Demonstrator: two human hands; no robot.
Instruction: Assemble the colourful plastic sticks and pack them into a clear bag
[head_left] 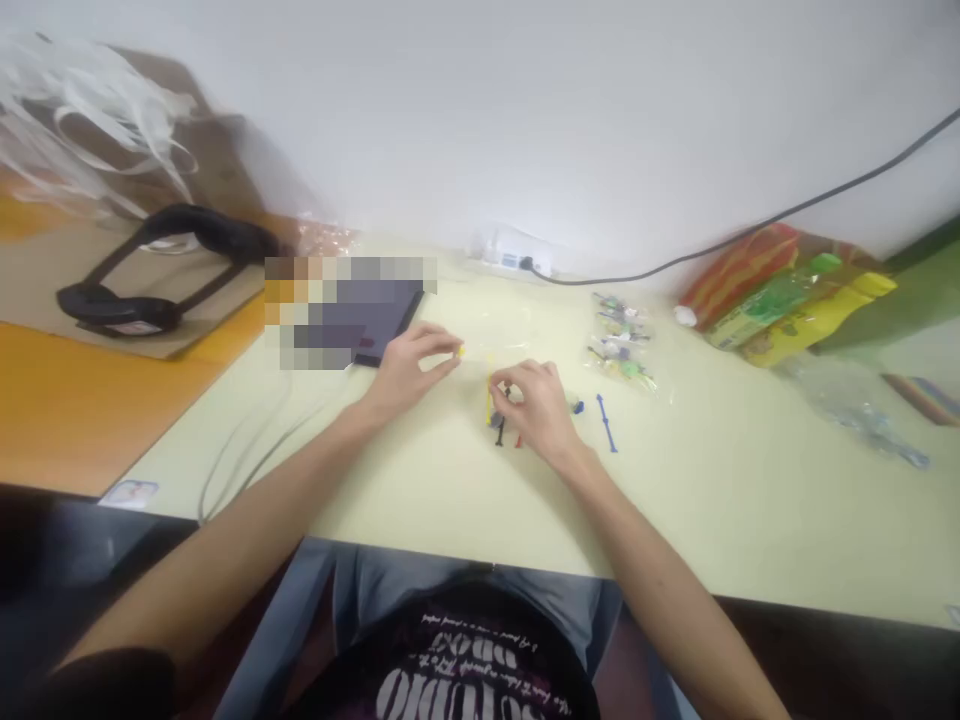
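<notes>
My left hand point(411, 368) pinches a small yellow piece point(460, 351) between thumb and fingertips, above the table. To its right, my right hand point(536, 405) is closed with its fingertips on a thin yellow stick point(489, 408). Under and beside that hand are a black stick piece point(501, 434), a red piece point(518, 440) and a dark blue piece point(577, 407), partly hidden by the fingers. A blue stick with small knobs point(607, 424) lies apart, right of my right hand.
Clear bags of small coloured parts point(621, 340) lie behind on the pale table point(450, 500). A dark tablet-like panel point(386, 315) is at left, near a black frame point(172, 265). Bottles point(776, 305) stand right; a cable point(660, 265) runs along the wall to a white box point(514, 250).
</notes>
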